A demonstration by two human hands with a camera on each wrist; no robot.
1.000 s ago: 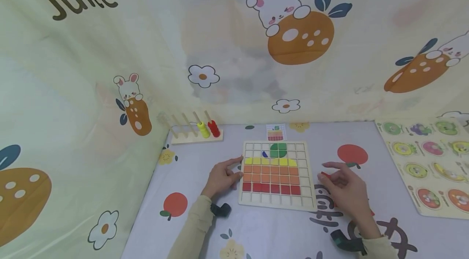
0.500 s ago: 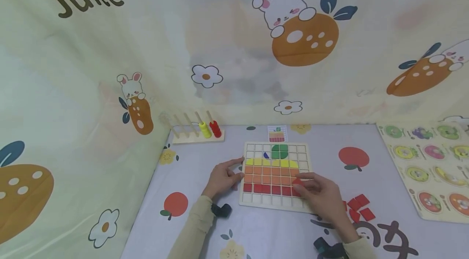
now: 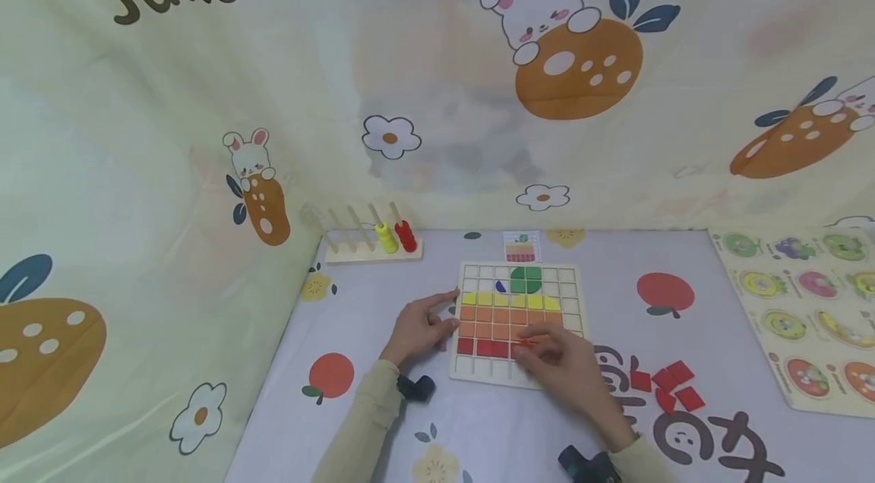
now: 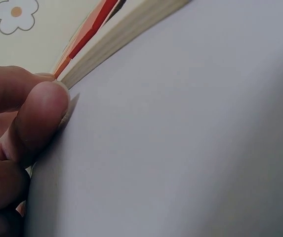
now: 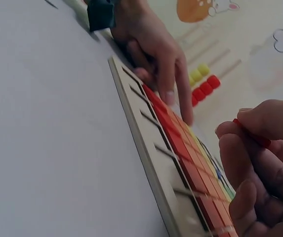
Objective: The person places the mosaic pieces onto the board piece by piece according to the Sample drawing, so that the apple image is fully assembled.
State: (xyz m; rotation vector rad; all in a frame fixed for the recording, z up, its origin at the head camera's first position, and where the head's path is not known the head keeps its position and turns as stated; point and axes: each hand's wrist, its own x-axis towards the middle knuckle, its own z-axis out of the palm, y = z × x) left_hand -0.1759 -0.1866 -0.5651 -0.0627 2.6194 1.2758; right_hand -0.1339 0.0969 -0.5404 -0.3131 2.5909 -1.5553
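Observation:
The wooden grid board (image 3: 472,370) lies flat on the table, with coloured tiles in its cells: green on top, then yellow, orange and red rows. A small blue piece (image 3: 501,286) sits near the green ones. My left hand (image 3: 418,329) touches the board's left edge with index finger and thumb, the fingers mostly straight. Over the lower right of the board, my right hand (image 3: 562,365) pinches a red tile (image 5: 264,142) between thumb and fingertips. That hand hides the right end of the red row in the head view.
Several loose red tiles (image 3: 680,373) lie right of the board. A small picture card (image 3: 522,247) lies behind it. A peg stand (image 3: 374,256) with yellow and red beads stands back left. A board with fruit pictures (image 3: 816,399) lies far right.
My right hand has moved left from beside the board to above its red row, carrying a red tile. The loose red tiles have come into fuller view. My left hand stays at the board's edge.

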